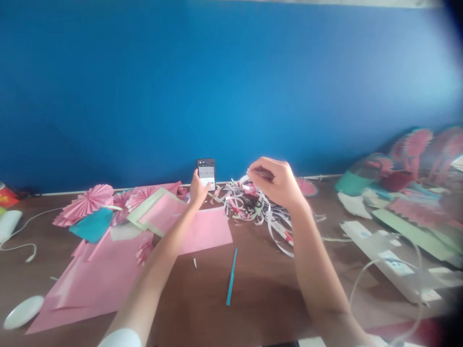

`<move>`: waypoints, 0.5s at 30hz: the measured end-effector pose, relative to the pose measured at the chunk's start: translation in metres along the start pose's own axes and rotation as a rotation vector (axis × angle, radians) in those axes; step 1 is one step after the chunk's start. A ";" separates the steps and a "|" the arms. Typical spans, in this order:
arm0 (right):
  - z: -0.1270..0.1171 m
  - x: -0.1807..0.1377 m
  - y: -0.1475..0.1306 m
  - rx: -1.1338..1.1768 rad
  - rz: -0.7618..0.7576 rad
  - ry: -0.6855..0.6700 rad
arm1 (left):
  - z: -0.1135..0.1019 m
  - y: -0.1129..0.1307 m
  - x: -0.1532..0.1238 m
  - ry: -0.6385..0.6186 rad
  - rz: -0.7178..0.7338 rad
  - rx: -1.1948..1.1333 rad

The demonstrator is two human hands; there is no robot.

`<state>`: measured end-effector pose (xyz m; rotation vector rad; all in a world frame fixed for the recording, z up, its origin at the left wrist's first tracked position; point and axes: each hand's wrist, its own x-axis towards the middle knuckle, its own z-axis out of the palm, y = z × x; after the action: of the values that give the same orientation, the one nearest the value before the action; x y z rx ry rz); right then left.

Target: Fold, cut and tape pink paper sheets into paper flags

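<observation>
My left hand (198,189) is closed around a smartphone (207,171), held upright near the blue wall with its lit screen facing me. My right hand (273,180) is raised to the right of the phone, its thumb and fingers pinched together. A curled white and pink paper strip (249,187) shows just at those fingertips; whether they grip it is unclear. Behind and below the right hand spreads a tangled heap of thin paper strips (255,209). A narrow blue paper strip (232,277) lies on the brown table (260,299) between my forearms.
Pink paper sheets (104,279) and folded pink paper fans (94,200) cover the left side. A white oval object (23,312) lies at the near left. On the right are a white power strip (390,262) with cables and blurred paper crafts (412,149). The blue wall (217,86) borders the table.
</observation>
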<state>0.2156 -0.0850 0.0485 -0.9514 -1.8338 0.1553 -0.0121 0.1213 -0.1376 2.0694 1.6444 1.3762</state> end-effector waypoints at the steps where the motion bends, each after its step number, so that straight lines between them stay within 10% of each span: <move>1: 0.000 0.000 0.000 -0.002 0.010 0.002 | 0.001 0.000 0.001 0.003 0.001 -0.002; 15: 0.003 0.001 0.001 -0.020 0.019 0.010 | -0.005 0.001 -0.011 0.122 0.110 0.052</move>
<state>0.2132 -0.0825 0.0472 -0.9816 -1.8210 0.1440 -0.0143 0.1096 -0.1400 2.1752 1.6510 1.5392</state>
